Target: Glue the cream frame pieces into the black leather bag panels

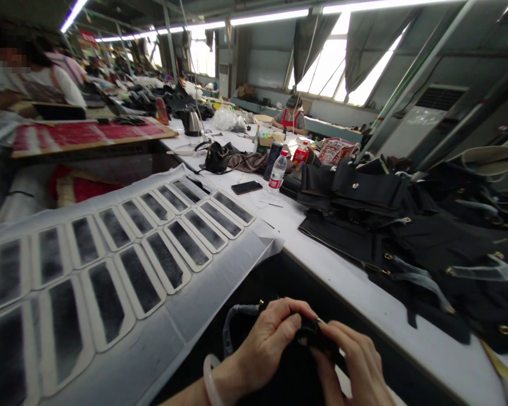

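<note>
Low in the view, my left hand (pixel 262 347) grips the edge of a black bag (pixel 296 372), its thumb and fingers closed on the dark material. A white bangle (pixel 212 379) circles that wrist. My right hand (pixel 355 361) pinches the same bag just to the right, fingers nearly touching the left hand's. A small pale glint shows between the fingertips, too small to name. The bag's plastic-wrapped handle (pixel 227 332) curves out beside the left hand, with a gold-coloured fitting (pixel 261 305) at its end. Most of the bag's body is lost in shadow.
Left, black panels (pixel 144 279) with pale borders lie in rows on a grey sheet (pixel 203 293). Black bags (pixel 364 192) are heaped on the white table (pixel 342 270) at right. A phone (pixel 246 187) and water bottle (pixel 278 171) stand ahead. Other people (pixel 293 117) sit farther off.
</note>
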{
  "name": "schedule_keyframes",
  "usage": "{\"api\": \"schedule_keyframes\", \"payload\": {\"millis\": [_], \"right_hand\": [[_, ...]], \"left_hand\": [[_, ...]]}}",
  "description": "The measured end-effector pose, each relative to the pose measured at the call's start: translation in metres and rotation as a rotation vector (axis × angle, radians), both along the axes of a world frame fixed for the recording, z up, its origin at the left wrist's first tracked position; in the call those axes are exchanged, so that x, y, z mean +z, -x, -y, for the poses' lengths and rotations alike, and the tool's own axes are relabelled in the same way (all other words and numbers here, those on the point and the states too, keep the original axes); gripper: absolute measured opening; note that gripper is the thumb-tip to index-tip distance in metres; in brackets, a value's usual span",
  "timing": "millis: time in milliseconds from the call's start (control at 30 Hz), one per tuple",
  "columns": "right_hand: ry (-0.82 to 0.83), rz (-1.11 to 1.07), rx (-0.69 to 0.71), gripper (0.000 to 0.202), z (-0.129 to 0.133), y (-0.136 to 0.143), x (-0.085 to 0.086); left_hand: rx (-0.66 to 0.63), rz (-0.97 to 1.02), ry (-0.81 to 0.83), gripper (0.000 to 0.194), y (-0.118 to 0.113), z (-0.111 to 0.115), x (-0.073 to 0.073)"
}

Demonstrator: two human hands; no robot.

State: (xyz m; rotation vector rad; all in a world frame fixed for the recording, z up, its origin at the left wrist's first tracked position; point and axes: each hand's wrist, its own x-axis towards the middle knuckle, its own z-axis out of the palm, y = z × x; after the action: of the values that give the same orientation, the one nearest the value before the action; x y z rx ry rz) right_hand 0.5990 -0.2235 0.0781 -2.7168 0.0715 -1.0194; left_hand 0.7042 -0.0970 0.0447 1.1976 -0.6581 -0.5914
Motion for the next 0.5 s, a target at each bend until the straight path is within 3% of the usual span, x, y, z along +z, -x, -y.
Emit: {"api": "schedule_keyframes", "payload": {"millis": [133,367,500], "right_hand": [[0.118,-0.079,0.151,0.025,0.02,-0.004,0.009],[0.002,-0.309,0.288,0.021,0.03,-0.009,0.025],[0.015,-0.354,0.325,0.008,0.03,-0.013,0.03]], "left_hand": [[-0.007,0.003,0.003,0.026,0.001,0.002,-0.001],[-0.015,0.036,0.005,0.026,0.0,0.003,0.0],[0.005,0.047,-0.017,0.027,0.0,0.002,0.003]]}}
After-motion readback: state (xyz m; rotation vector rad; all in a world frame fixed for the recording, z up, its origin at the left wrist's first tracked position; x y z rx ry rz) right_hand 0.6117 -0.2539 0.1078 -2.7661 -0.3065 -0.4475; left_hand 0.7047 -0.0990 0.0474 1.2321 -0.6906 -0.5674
